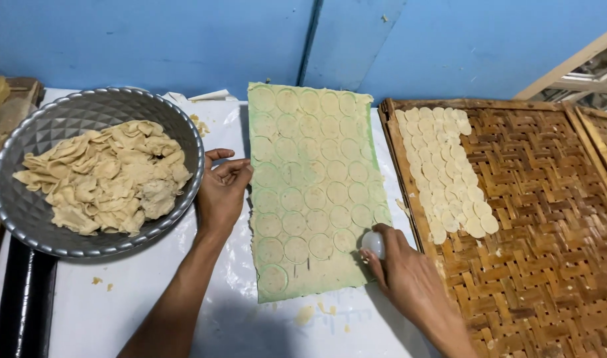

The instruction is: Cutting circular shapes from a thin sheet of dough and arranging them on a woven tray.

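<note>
Dough sheet (315, 192), pale green, lies flat on the white plastic-covered table (151, 298), already scored with rows of circles. Right hand (403, 275) is closed around a small white round cutter (374, 244), pressing it into the sheet's near right corner. Left hand (222, 189) has nothing in it, fingers loosely curled, resting against the sheet's left edge, well across from the cutter.

Relative to the grip: most of the sheet runs away from and left of the cutter; only a thin strip of uncut dough remains near it.

Risks, as I judge them:
- cutter sits near the sheet edge, so a circle could come out clipped
- sheet could drag or stretch if the left hand isn't pinning it, smearing neighbouring circles
- overlap with the adjacent ring if spacing is tight

Woven bamboo tray (535, 252) just right of the grip holds the cut discs (446, 169). Metal bowl (25, 212) of dough scraps (108, 174) sits beyond the left hand.
</note>
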